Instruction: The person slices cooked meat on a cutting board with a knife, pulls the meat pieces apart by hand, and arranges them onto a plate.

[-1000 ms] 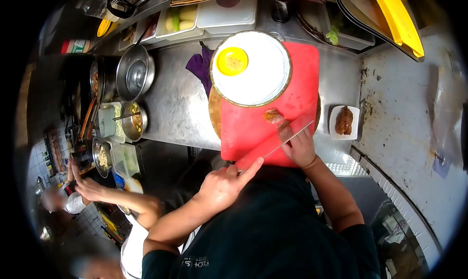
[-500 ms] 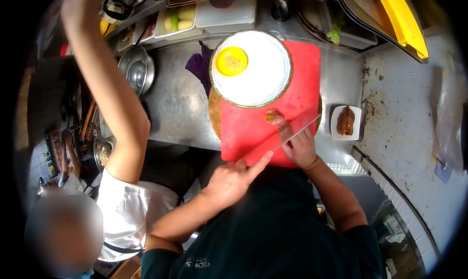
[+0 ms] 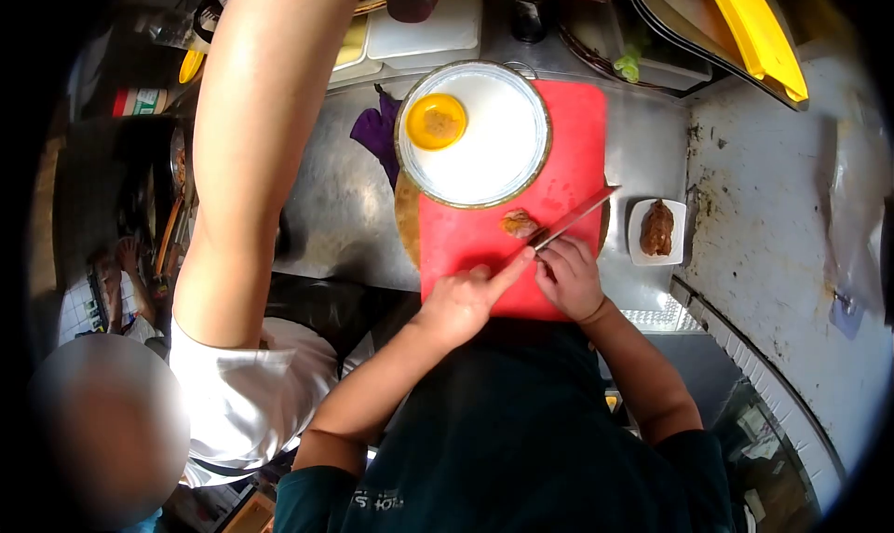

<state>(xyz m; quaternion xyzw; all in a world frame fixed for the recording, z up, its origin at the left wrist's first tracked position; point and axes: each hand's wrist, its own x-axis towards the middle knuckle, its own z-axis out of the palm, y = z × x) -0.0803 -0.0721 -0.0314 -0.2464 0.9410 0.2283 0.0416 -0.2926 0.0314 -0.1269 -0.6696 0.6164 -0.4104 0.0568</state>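
Observation:
My left hand (image 3: 458, 302) is closed round the handle of a knife (image 3: 579, 213), its index finger stretched along the knife. The blade points up and right over a red cutting board (image 3: 582, 151). Just below the blade, my right hand (image 3: 570, 277) is closed with its fingers curled. Whatever its fingertips hold, if anything, is hidden. A small piece of cooked meat (image 3: 518, 222) lies on the board just left of the blade. Above it stands a round white plate (image 3: 503, 151) with a grey-brown rim, bearing a small yellow dish (image 3: 437, 121) with crumbly contents.
A co-worker's bare arm (image 3: 247, 161) reaches across the left side. A square white dish (image 3: 656, 232) with browned meat stands right of the board, near the wall. A purple cloth (image 3: 374, 134) lies left of the plate. White food containers (image 3: 424, 35) line the back.
My left hand and the knife have shifted up, and the blade now lies nearer the meat piece. My right fingers are now below the blade. The co-worker's arm has swung rightward, closer to the plate.

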